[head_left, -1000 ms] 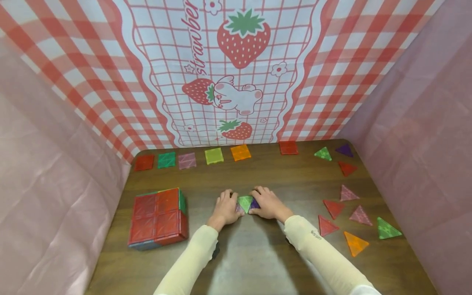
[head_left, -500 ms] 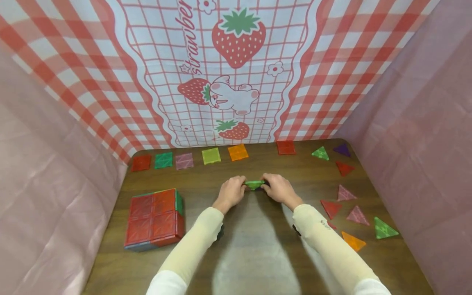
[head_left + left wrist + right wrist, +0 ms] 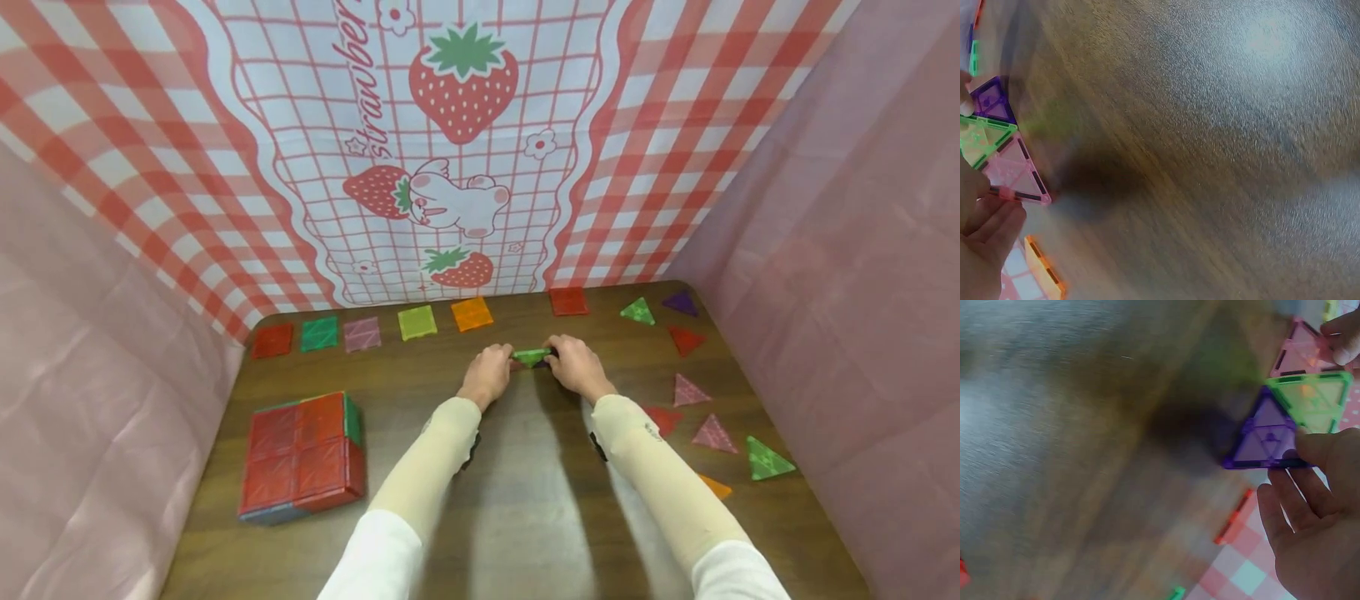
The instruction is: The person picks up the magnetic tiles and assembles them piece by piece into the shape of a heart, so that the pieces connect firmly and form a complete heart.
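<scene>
Three translucent triangular magnetic tiles are joined edge to edge: a green tile in the middle, a pink tile at one side and a purple tile at the other. My left hand pinches the pink tile by its outer edge. On the other end, the fingers and thumb of my right hand pinch the purple tile. Both wrist views show the row held over the wooden table, with a coloured shadow beside it. In the head view the row appears tilted, its green top edge nearly level.
A box-shaped block of red-topped tiles stands at left. Along the back edge lie several square tiles, including an orange square and a red square. Loose triangles, among them a green triangle, lie at right. A strawberry-print cloth hangs behind.
Both hands have lifted the joined tiles and carried them toward the back of the table. The row has tipped from lying flat to a tilted position. The head view has shifted slightly.
</scene>
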`<action>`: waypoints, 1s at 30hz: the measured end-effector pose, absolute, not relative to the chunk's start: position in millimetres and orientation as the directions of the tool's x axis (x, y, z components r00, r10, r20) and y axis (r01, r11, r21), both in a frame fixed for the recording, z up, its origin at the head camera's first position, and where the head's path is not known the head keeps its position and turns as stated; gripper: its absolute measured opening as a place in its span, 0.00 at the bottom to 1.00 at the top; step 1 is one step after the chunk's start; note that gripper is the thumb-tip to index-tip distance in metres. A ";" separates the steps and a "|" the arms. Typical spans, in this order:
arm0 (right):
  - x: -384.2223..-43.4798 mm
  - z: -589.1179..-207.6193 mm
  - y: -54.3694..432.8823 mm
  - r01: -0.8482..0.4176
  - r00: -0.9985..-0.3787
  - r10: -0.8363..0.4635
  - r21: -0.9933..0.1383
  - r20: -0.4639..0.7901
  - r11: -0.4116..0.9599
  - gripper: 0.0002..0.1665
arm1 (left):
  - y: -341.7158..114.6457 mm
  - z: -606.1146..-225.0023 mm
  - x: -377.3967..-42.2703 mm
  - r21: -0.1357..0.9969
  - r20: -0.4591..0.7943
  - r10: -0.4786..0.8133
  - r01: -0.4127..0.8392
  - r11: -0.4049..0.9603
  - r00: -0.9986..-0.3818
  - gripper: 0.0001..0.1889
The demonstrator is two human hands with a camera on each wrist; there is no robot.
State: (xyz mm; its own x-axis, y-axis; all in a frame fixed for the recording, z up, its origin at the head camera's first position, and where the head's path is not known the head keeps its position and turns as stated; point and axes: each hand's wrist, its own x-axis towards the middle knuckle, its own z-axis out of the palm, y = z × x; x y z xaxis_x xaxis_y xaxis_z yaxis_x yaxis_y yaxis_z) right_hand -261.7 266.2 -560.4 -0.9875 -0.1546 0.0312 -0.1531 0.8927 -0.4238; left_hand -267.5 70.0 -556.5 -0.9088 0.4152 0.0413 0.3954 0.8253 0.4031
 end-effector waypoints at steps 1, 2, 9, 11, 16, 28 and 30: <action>-261.0 -562.7 266.8 -0.156 -0.987 -0.157 -0.426 0.032 0.891 0.11 | 69.7 -557.3 -267.6 0.401 0.036 0.412 0.391 0.829 -0.911 0.08; -260.4 -564.7 267.5 -0.161 -0.986 -0.160 -0.427 0.039 0.890 0.12 | 69.3 -557.9 -267.8 0.400 0.030 0.409 0.386 0.831 -0.912 0.08; -258.1 -570.7 268.2 -0.177 -0.984 -0.152 -0.438 0.092 0.881 0.12 | 63.4 -559.0 -268.4 0.416 -0.008 0.396 0.357 0.836 -0.918 0.06; -257.2 -570.8 268.1 -0.179 -0.984 -0.156 -0.439 0.089 0.880 0.13 | 61.9 -559.4 -268.1 0.420 -0.025 0.391 0.345 0.840 -0.920 0.07; -252.7 -569.0 275.0 -0.205 -0.979 -0.181 -0.436 0.096 0.876 0.24 | 58.4 -559.3 -267.0 0.415 -0.028 0.382 0.337 0.845 -0.924 0.10; -223.3 -526.5 360.3 -0.108 -0.973 -0.175 -0.371 -0.151 0.922 0.24 | -8.1 -568.9 -235.2 0.552 0.177 0.141 0.217 0.805 -0.974 0.14; -214.7 -520.4 377.0 -0.055 -0.937 -0.158 -0.315 -0.312 0.948 0.25 | -20.7 -574.1 -223.9 0.570 0.187 0.103 0.193 0.798 -0.977 0.13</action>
State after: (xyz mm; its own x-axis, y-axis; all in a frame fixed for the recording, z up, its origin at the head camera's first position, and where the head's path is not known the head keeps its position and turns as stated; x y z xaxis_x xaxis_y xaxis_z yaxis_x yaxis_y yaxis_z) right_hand -214.7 377.0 -520.4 -0.9370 -0.1579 -0.3116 -0.0550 0.9476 -0.3147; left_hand -223.9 -20.7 -574.1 -0.9769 0.1028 0.1872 0.1932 0.7985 0.5701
